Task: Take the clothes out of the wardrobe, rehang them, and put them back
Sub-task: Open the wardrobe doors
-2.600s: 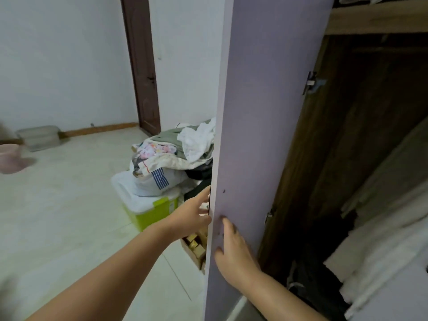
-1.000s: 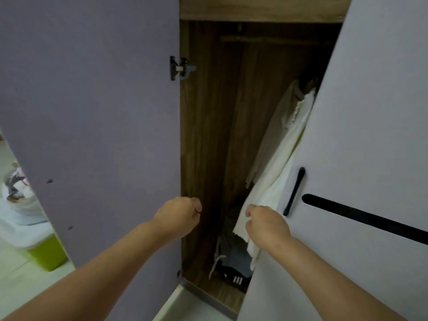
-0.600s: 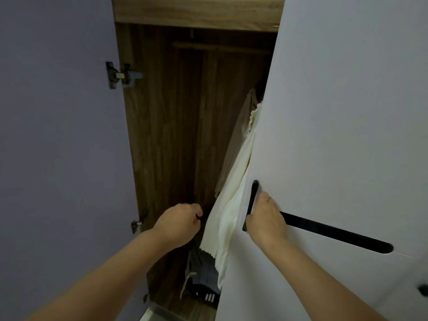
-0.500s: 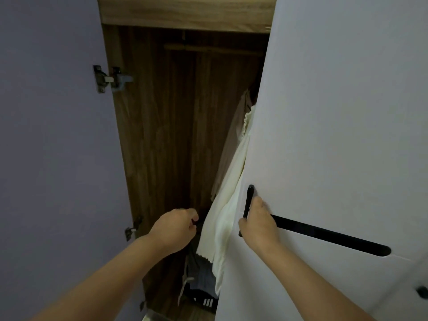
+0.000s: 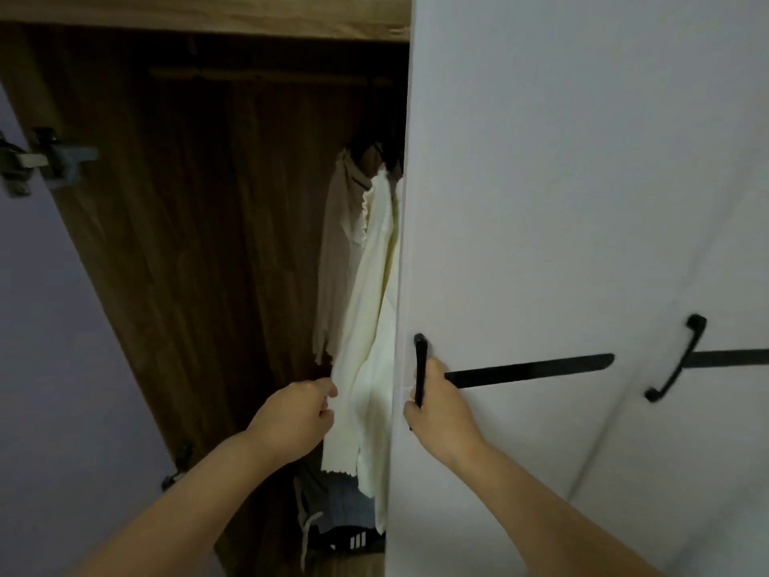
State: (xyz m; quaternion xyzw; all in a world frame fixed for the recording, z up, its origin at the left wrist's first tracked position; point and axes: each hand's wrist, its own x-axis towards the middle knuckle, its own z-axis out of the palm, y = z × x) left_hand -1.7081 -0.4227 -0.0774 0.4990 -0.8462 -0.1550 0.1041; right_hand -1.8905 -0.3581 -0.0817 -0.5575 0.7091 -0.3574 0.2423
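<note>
The wardrobe [image 5: 199, 226] stands with its left side open, dark wood inside. A cream garment [image 5: 368, 339] hangs from the rail at the right of the opening, with a beige garment [image 5: 337, 260] behind it. My right hand [image 5: 437, 403] grips the black handle [image 5: 420, 368] on the edge of the pale right door [image 5: 561, 202]. My left hand [image 5: 293, 418] is loosely curled with its fingertips at the cream garment's left edge; whether it pinches the cloth cannot be told. The hangers are mostly hidden behind the door.
The lilac left door [image 5: 45, 368] is swung open at the left, its hinge [image 5: 37, 160] showing. Dark folded clothes [image 5: 337, 518] lie on the wardrobe floor. A second black handle [image 5: 674, 360] sits on the neighbouring door at the right.
My view has shifted right and closer to the opening. My right hand went from the door edge to the black handle and stays on it. My left hand reached forward to the cream garment.
</note>
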